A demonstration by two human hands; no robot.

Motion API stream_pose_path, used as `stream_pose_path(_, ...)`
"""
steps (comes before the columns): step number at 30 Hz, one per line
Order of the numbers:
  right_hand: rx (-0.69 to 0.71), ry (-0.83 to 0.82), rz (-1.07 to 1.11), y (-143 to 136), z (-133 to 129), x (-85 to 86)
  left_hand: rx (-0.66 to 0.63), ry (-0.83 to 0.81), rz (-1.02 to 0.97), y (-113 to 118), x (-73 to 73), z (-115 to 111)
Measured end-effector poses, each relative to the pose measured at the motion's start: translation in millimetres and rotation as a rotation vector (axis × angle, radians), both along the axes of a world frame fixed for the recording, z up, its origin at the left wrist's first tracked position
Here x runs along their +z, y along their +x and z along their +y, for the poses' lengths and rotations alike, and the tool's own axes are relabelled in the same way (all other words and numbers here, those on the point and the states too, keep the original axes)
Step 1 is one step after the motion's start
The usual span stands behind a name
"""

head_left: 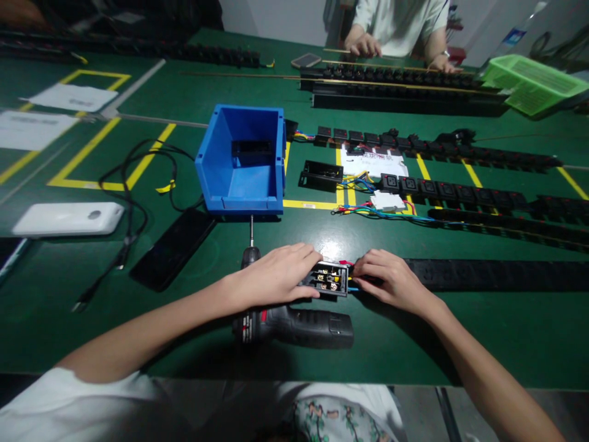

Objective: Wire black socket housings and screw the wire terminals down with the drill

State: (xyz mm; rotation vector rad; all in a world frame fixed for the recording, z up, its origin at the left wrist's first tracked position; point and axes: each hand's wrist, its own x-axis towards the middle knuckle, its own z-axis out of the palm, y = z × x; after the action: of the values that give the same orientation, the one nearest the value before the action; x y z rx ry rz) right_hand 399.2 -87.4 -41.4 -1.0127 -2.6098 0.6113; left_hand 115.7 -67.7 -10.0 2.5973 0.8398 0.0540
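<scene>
My left hand [285,270] is closed around the left end of a small black terminal box [339,286], whose open top shows brass screw terminals. At the box's right end, my right hand [389,277] pinches the wires [353,289]; red, yellow and blue ones show beside the fingertips. These wires lie between the box and a long black power strip [497,275] stretching off to the right. Under my left forearm lies a black cordless screwdriver [308,326], its bit pointing at the blue bin [216,153]. The fingertips of my right hand partly cover the wires.
Several socket strips [442,190] with loose wires lie to the right. On the left are a black phone [172,248], a white device [69,220], a cable [126,215] and papers [69,97]. A co-worker [400,27] sits opposite, near a green basket [534,83].
</scene>
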Motion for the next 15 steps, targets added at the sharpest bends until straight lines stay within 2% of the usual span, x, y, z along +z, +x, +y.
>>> stream_pose_path(5,-0.051,-0.032,0.062,-2.1,-1.6,1.4,-0.002,0.007,-0.017,-0.2,-1.7,-0.5)
stream_pose_path(9,-0.157,-0.026,0.180,-6.3,-0.8,4.2,0.005,0.016,-0.042,-0.4,-2.5,-1.6)
stream_pose_path(12,-0.178,0.111,0.188,-17.1,3.2,17.4,0.001,0.030,-0.046,-0.8,-2.7,-2.4)
stream_pose_path(15,-0.044,0.327,0.018,-40.7,14.4,45.1,-0.003,0.062,-0.045,-1.8,-4.5,-2.7)
